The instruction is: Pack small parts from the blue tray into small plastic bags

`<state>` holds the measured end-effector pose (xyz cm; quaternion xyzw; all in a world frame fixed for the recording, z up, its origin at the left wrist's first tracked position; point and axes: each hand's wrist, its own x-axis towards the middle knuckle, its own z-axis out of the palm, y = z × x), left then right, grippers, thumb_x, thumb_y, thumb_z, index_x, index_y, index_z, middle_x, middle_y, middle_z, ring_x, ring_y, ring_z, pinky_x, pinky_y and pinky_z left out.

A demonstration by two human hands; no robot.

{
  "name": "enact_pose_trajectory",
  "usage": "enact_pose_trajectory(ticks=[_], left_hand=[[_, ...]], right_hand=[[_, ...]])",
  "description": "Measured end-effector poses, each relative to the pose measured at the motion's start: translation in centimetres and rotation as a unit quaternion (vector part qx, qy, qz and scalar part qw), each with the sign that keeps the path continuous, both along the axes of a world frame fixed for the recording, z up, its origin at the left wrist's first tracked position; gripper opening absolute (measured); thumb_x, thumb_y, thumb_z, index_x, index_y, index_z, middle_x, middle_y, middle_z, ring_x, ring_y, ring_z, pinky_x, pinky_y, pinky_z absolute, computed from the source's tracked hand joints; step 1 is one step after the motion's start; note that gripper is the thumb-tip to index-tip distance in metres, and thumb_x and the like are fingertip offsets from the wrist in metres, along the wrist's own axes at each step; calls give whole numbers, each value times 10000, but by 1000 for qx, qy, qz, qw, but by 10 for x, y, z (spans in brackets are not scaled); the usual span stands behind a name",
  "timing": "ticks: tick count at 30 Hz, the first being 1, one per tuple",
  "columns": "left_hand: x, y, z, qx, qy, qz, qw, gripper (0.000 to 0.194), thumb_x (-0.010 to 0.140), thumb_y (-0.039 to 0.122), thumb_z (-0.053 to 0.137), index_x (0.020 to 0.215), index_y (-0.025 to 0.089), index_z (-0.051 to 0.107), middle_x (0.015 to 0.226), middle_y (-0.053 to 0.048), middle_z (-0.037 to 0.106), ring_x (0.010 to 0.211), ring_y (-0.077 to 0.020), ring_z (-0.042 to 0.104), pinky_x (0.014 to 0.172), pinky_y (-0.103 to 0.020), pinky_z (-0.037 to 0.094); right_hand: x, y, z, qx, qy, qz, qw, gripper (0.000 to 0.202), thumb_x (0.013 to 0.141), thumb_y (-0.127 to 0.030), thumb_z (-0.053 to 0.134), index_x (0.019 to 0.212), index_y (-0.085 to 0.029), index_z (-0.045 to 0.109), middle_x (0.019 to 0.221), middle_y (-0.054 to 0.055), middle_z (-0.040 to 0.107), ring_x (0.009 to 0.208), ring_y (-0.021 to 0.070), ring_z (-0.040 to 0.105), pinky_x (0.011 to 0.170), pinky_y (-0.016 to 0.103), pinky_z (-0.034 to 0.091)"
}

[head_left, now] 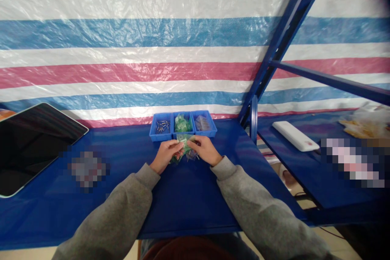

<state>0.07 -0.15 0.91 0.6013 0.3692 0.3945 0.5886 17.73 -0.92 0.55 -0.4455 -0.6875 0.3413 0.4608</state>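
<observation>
My left hand and my right hand meet in front of three blue bins, fingers pinched on a small clear green plastic bag. Beneath the hands lie more green plastic and a few thin metal pieces, partly hidden by the fingers. The left blue bin has thin metal pins in it. Crumpled green plastic bags fill the middle bin. In the right bin are clear plastic bags or pieces, too small to make out fully.
A large black-screened tablet lies at the left of the blue table. On a second table at right are a white power bank and a plastic bag with yellowish contents. A blue metal frame slants upward between the tables.
</observation>
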Motion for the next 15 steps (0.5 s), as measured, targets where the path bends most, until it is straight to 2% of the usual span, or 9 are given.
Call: enact_pose_trajectory(ticks=[5, 10, 15], left_hand=[[-1, -1, 4, 25, 12, -19, 999, 309, 738, 393, 634, 713, 85, 636, 636, -37, 604, 495, -86, 496, 486, -213, 382], [-1, -2, 10, 25, 20, -46, 998, 303, 743, 389, 632, 742, 86, 625, 654, -45, 620, 504, -95, 516, 494, -217, 405], [4, -5, 1, -15, -12, -34, 999, 334, 766, 424, 596, 698, 97, 591, 616, -51, 606, 508, -104, 533, 453, -211, 412]], right_hand=[[2, 3, -2, -73, 97, 45, 992, 257, 751, -386, 597, 695, -138, 632, 619, 14, 608, 528, 121, 507, 495, 234, 400], [1, 3, -1, -75, 114, 30, 990, 245, 723, -384, 626, 659, -148, 640, 608, 12, 611, 531, 127, 517, 498, 239, 415], [-1, 1, 0, -53, 88, 10, 995, 257, 763, -388, 578, 704, -144, 635, 612, 8, 595, 526, 117, 501, 493, 231, 408]])
